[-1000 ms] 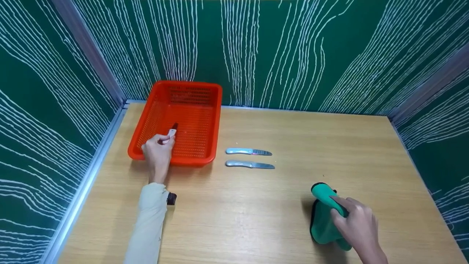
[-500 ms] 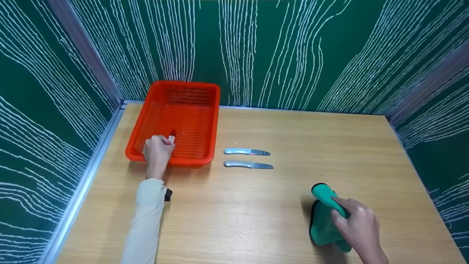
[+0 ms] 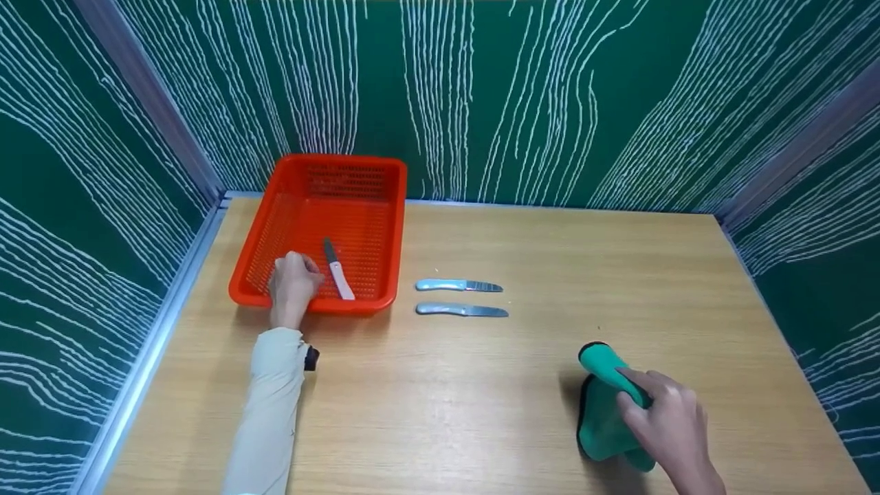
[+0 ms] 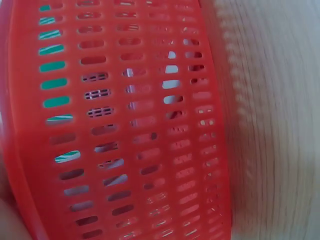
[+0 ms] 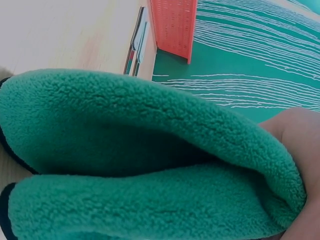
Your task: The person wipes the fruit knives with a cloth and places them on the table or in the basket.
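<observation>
A paring knife with a pale pink-white handle lies in the red plastic basket, blade toward the back. Just left of it, over the basket's front part, is my left hand; its fingers are loosely bent and apart from the knife. The left wrist view is filled by the basket's slotted wall. At the right, my right hand grips a folded green fleecy cloth with black edging. That cloth covers most of the right wrist view.
Two more knives lie side by side right of the basket: a light blue-handled one and a grey-blue-handled one, blades to the right. Green walls with white wavy lines enclose the wooden table.
My left hand has lowered the pink-white-handled knife into the basket, let it go and shifted slightly left. My right hand keeps its grip on the cloth. The view has shifted slightly.
</observation>
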